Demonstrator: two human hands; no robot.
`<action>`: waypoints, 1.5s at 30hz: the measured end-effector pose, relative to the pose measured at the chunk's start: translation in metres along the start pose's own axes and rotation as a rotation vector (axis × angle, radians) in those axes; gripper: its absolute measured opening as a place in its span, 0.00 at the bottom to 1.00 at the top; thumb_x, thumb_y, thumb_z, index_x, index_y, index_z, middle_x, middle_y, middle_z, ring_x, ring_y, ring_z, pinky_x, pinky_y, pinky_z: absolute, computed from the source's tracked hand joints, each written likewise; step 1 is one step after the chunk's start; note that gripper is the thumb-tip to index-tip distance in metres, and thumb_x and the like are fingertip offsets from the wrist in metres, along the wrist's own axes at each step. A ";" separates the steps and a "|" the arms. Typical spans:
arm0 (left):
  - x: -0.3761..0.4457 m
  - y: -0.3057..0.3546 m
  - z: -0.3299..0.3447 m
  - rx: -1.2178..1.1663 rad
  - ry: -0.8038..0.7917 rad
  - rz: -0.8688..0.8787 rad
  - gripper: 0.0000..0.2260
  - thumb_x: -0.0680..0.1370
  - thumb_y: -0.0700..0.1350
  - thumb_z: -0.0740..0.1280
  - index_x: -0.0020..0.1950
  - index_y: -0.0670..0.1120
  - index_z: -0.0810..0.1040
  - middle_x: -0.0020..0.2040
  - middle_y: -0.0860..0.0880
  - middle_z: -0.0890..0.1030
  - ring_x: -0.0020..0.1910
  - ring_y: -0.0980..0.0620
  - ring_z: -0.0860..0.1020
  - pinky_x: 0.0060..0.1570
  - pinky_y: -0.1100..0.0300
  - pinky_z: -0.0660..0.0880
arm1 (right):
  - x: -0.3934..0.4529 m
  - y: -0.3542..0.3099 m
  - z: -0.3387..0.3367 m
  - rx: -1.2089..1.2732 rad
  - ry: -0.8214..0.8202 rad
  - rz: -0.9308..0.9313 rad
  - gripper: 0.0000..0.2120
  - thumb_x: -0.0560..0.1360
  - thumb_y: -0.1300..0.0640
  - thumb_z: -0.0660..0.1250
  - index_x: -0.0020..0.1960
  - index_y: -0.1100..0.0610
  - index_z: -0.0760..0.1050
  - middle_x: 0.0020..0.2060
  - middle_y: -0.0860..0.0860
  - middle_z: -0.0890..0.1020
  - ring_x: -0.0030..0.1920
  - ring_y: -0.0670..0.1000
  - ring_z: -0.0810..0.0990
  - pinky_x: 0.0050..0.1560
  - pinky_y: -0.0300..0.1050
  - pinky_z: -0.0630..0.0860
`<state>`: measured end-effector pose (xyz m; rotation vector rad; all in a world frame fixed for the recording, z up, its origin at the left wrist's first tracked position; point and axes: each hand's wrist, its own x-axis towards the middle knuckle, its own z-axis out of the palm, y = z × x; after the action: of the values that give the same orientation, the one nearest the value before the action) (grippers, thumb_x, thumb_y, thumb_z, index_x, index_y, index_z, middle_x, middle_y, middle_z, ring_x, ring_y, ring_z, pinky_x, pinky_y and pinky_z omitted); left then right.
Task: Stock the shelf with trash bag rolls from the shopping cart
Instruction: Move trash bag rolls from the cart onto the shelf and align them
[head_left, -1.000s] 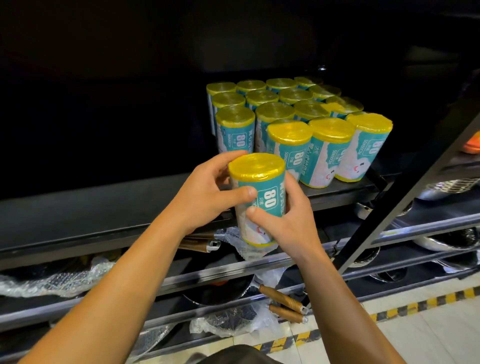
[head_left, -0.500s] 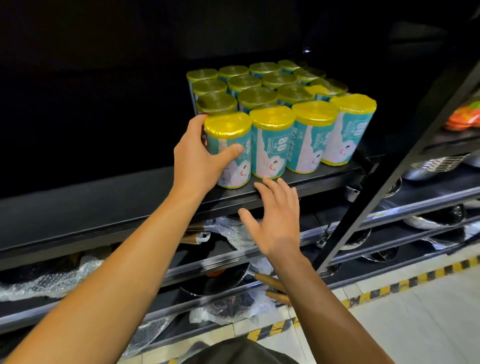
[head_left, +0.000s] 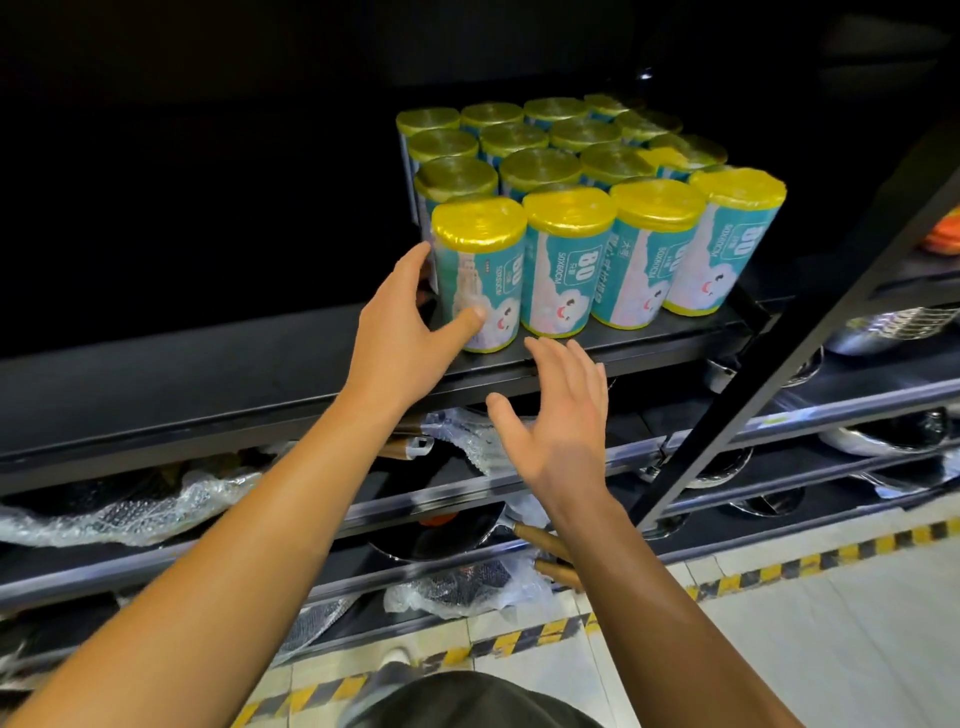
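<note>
The rolls (head_left: 566, 171) are round tubes in shiny wrap, yellow on top and blue on the sides. They stand packed together on the dark flat shelf (head_left: 218, 374). The new roll (head_left: 478, 273) stands at the front left (touching its neighbour, I think). The left hand (head_left: 402, 332) holds it less tightly than before, thumb on its front. The right hand (head_left: 558, 415) has dropped back, fingers spread, holding nothing.

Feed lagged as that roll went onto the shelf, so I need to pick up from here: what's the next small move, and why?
Probably let go with the left hand and draw it back. The front-left trash bag roll stands upright on the shelf, in line with the front row, with thumb and fingers curled round its lower left side. The right hand is open and off the rolls, free to reach for another.
</note>
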<state>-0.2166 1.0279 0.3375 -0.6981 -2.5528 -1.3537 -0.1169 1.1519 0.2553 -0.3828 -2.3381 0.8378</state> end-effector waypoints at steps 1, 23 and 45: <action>-0.008 -0.004 -0.003 0.062 -0.011 -0.007 0.34 0.75 0.54 0.73 0.78 0.50 0.63 0.73 0.53 0.71 0.68 0.55 0.71 0.66 0.56 0.71 | -0.006 -0.003 0.001 0.028 0.030 -0.022 0.31 0.75 0.42 0.62 0.72 0.59 0.71 0.70 0.54 0.74 0.76 0.58 0.64 0.78 0.61 0.52; -0.286 -0.145 -0.151 0.379 0.003 -0.375 0.34 0.75 0.63 0.58 0.75 0.46 0.68 0.73 0.45 0.71 0.73 0.43 0.67 0.70 0.41 0.65 | -0.189 -0.142 0.094 0.183 -0.487 -0.173 0.27 0.76 0.42 0.61 0.71 0.54 0.72 0.68 0.49 0.73 0.72 0.53 0.67 0.71 0.58 0.68; -0.656 -0.204 -0.393 0.376 0.742 -1.174 0.28 0.77 0.52 0.71 0.75 0.50 0.69 0.74 0.49 0.71 0.73 0.47 0.67 0.70 0.53 0.63 | -0.468 -0.439 0.235 0.338 -1.339 -0.669 0.32 0.73 0.44 0.63 0.75 0.52 0.68 0.72 0.48 0.70 0.74 0.49 0.62 0.75 0.54 0.63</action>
<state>0.2339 0.3968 0.1783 1.3002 -2.3524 -0.9161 0.0655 0.4970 0.1846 1.4520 -2.9531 1.2893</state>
